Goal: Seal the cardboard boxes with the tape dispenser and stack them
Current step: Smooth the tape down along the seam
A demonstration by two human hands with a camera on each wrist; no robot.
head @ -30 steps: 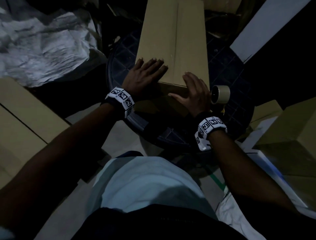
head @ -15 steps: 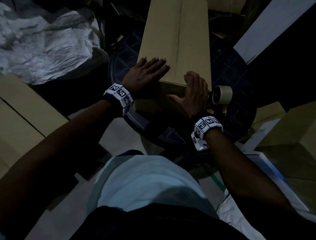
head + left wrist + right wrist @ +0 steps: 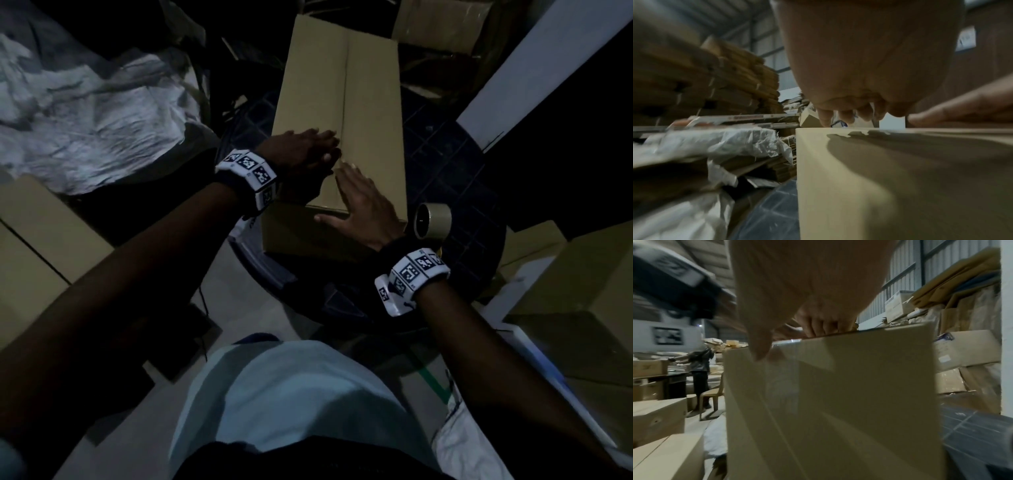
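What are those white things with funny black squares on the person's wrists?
Each bare forearm wears a chunky white band: one at the left wrist, one at the right wrist. The bands are boxy, made of flat panels, each printed with a black-and-white square code pattern. A dark strap sits beneath each. No sleeves reach the forearms, and no gloves.

I observe a warehouse: corrugated metal walls point(image 3: 900, 272), stacked flattened cartons point(image 3: 719, 78), and loose cardboard boxes point(image 3: 966, 348) piled around the floor.
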